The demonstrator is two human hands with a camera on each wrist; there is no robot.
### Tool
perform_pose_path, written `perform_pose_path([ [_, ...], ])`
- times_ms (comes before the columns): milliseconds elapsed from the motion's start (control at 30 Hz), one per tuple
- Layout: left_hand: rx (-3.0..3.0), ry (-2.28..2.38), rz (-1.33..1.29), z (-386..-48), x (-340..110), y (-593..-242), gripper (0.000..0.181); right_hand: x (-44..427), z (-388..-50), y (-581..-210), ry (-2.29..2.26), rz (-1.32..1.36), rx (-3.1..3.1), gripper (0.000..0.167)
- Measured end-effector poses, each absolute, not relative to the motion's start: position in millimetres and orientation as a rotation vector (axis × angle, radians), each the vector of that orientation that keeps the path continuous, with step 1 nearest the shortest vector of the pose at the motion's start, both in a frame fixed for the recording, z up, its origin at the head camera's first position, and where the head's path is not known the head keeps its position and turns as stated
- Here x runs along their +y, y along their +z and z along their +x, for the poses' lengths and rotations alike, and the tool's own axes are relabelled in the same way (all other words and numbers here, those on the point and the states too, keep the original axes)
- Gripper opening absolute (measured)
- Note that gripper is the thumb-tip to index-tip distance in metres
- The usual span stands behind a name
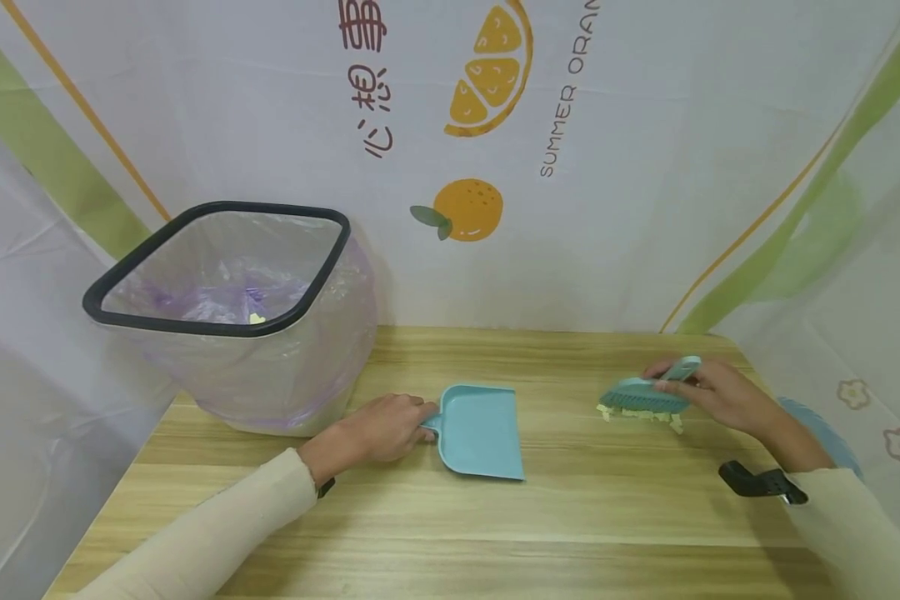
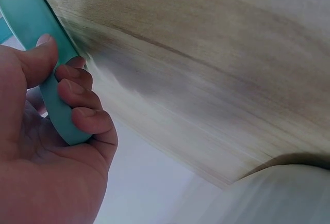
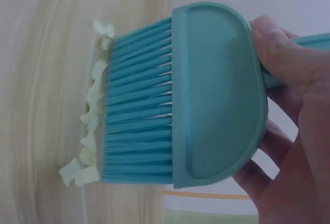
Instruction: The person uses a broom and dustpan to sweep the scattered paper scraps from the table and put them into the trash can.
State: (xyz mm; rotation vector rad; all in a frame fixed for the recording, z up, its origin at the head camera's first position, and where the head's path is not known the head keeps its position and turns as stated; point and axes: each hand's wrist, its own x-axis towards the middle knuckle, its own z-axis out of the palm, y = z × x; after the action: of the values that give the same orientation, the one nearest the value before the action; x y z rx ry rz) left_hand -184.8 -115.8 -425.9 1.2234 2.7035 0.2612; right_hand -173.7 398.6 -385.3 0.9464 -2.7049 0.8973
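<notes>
My left hand (image 1: 392, 427) grips the handle of a light blue dustpan (image 1: 482, 432), which lies on the table with its wide edge facing right. The left wrist view shows the fingers curled round the teal handle (image 2: 61, 105). On the right, my right hand (image 1: 720, 396) holds a blue hand brush (image 3: 219, 97) by its handle, thumb on the neck. The brush bristles (image 3: 139, 110) point at the table, just behind a row of pale yellow scraps (image 3: 90, 126). A gap of bare wood lies between those scraps and the dustpan.
A bin (image 1: 300, 375) with a black rim and a clear plastic liner stands at the table's back left; a small yellow scrap (image 1: 257, 318) shows inside. A white printed curtain (image 1: 607, 208) hangs behind the wooden table (image 1: 450, 533). Something blue (image 1: 821, 429) is partly hidden beyond the right forearm.
</notes>
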Motion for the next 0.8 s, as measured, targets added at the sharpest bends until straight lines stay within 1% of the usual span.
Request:
perform_pose_path([
  [133, 2.703, 0.262, 1.231, -184, -116, -426, 0.026, 400, -168, -382, 0.817, 0.78, -2.676, 0.023],
  [300, 2.703, 0.267, 1.255, -185, -115, -426, 0.025, 404, -165, -384, 0.522, 0.603, -2.593, 0.017],
  [467, 2.704, 0.268, 1.252, -186, -116, -426, 0.025, 411, -164, -393, 0.375, 0.511, -2.514, 0.017],
  [600, 2.706, 0.27, 1.247, -186, -117, -427, 0.026, 417, -163, -399, 0.358, 0.437, -2.495, 0.018],
  [800, 2.708, 0.267, 1.242, -187, -117, -428, 0.026, 416, -162, -401, 0.359, 0.41, -2.483, 0.017],
])
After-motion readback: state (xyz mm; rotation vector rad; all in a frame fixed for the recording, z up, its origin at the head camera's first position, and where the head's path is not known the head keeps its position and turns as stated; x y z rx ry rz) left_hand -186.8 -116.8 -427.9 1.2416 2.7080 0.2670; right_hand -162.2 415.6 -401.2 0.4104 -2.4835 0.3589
